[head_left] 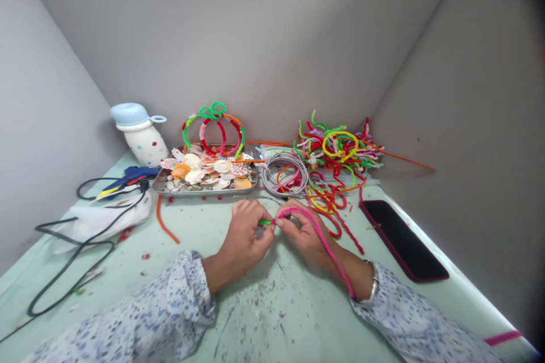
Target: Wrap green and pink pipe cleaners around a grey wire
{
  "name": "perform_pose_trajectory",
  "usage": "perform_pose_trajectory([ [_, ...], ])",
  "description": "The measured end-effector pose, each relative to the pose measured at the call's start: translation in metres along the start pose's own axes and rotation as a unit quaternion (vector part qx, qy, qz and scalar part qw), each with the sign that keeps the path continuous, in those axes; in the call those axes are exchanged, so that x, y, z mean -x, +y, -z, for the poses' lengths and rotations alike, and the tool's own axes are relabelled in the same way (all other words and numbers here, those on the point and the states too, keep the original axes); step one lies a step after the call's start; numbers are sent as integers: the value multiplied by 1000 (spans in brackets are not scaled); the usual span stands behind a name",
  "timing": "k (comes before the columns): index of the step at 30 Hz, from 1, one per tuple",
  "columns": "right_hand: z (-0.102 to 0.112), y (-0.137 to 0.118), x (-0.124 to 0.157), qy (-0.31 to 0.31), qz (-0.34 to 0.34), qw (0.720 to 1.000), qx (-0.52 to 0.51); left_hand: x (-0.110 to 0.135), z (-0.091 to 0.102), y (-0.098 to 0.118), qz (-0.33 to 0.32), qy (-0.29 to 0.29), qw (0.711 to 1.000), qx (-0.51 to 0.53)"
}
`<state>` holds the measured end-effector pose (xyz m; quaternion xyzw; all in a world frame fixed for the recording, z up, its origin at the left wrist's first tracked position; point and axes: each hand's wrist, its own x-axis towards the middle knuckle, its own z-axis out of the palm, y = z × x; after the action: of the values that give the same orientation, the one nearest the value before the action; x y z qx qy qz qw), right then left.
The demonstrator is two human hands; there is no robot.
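My left hand (244,235) pinches a short bit of green pipe cleaner (264,222) between thumb and forefinger, in the middle of the table. Right beside it, the thumb and forefinger of my right hand (307,236) are closed on one end of a bright pink pipe cleaner (320,233). Its length arches over the back of that hand and down along the wrist to the cuff. The pink and green pieces meet between my fingertips; whether they are joined there is too small to tell. Fingers hide most of the green piece.
Behind my hands stand a metal tray (204,193) of shells, pipe-cleaner hoops (243,135), a grey wire coil (305,173) and a heap of pipe cleaners (336,147). A phone (404,241) lies right; a white bottle (145,144), pliers (128,180) and black cable (30,302) lie left.
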<state>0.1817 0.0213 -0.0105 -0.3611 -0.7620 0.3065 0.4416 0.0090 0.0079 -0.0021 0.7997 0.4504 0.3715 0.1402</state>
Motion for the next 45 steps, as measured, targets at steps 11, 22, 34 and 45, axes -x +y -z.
perform_pose_trajectory([
  [11,0,2,-1,0,-15,999,-38,0,1,-1,0,-1,1000,2],
  [22,-2,1,1,6,-7,1000,-21,-1,1,2,-4,10,1000,-2],
  [34,-3,3,-1,21,-19,999,-25,-1,2,1,-13,-13,1000,12],
  [45,-3,2,0,-2,-18,1000,-20,-2,1,3,-11,6,1000,-7],
])
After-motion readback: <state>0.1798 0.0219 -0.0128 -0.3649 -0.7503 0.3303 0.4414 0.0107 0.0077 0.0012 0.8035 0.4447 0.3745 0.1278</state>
